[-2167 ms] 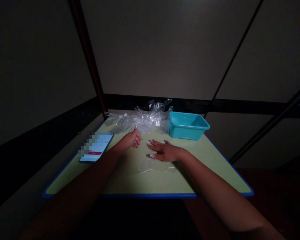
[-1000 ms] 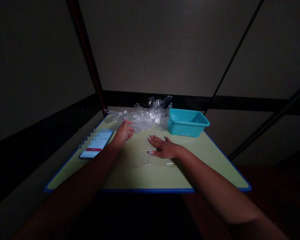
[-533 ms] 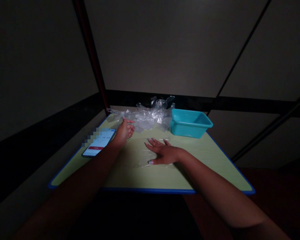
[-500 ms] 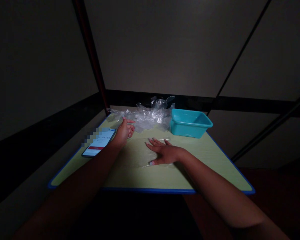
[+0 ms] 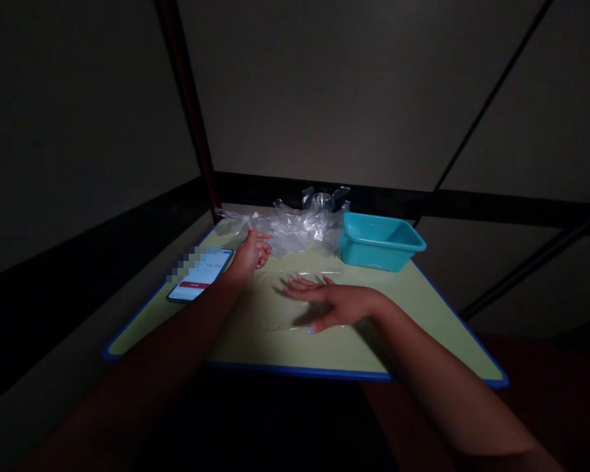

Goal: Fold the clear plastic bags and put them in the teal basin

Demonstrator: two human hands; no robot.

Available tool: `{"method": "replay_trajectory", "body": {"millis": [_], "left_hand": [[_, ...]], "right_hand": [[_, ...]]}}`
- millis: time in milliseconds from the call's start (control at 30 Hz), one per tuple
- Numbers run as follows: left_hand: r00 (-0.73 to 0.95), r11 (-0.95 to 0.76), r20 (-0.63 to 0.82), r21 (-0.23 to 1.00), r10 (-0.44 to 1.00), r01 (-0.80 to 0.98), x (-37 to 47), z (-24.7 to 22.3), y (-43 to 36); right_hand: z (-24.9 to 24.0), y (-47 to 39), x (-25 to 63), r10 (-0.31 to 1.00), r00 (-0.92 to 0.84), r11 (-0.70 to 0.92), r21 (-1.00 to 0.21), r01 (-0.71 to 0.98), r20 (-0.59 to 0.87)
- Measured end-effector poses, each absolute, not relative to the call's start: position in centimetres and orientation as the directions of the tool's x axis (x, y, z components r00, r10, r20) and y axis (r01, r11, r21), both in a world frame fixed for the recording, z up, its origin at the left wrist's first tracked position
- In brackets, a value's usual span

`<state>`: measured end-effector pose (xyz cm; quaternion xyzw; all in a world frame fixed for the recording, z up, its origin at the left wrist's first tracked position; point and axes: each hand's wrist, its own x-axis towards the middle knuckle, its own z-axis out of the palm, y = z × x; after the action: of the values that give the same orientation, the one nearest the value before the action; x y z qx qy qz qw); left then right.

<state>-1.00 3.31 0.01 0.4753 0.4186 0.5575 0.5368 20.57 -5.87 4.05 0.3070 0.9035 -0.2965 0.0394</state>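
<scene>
A flat, clear plastic bag or sheet (image 5: 275,308) lies on the yellow-green tabletop, its outline faint. Over its right part hovers my right hand (image 5: 341,305), palm down with fingers spread, casting a shadow below. My left hand (image 5: 250,255) rests by the sheet's far left corner. Its index finger points right while the other fingers curl loosely, and I see nothing held in it. Just beyond is a crumpled heap of clear plastic bags (image 5: 299,229).
A turquoise plastic basin (image 5: 383,252) stands at the back right of the blue-edged table (image 5: 452,347). At the left edge lies a phone (image 5: 199,278) with its screen lit. Dark panelled walls (image 5: 324,92) rise behind the table and on the left.
My right hand has lifted from the plastic sheet, and its shadow now shows apart from the fingers. My left hand keeps nearly the same pose. The view has shifted slightly.
</scene>
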Motion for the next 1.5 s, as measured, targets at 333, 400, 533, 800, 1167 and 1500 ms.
{"method": "replay_trajectory", "body": {"millis": [333, 400, 533, 800, 1167, 1500], "left_hand": [[0.013, -0.048, 0.052, 0.975, 0.999, -0.215, -0.6, 0.2, 3.2], [0.018, -0.056, 0.061, 0.976, 0.998, -0.212, -0.6, 0.3, 3.2], [0.024, -0.066, 0.073, 0.975, 0.997, -0.214, -0.7, 0.2, 3.1], [0.013, -0.052, 0.057, 0.975, 0.998, -0.218, -0.6, 0.2, 3.3], [0.080, 0.001, 0.016, 0.977, 0.997, -0.211, -0.6, 0.3, 3.3], [0.297, 0.042, -0.029, 0.998, 0.954, -0.038, -0.3, 0.4, 2.1]], "right_hand": [[5.6, -7.0, 20.5, 0.240, -0.907, 0.631, -0.654, 0.416, -0.345], [5.2, -6.8, 20.8, 0.234, -0.908, 0.668, -0.622, 0.410, -0.347], [4.8, -6.8, 21.1, 0.249, -0.893, 0.684, -0.585, 0.436, -0.374], [5.2, -7.6, 20.7, 0.300, -0.867, 0.670, -0.558, 0.489, -0.399], [5.2, -7.1, 20.9, 0.287, -0.891, 0.611, -0.650, 0.453, -0.351], [5.5, -5.6, 21.2, 0.327, -0.888, 0.489, -0.746, 0.452, -0.323]]}}
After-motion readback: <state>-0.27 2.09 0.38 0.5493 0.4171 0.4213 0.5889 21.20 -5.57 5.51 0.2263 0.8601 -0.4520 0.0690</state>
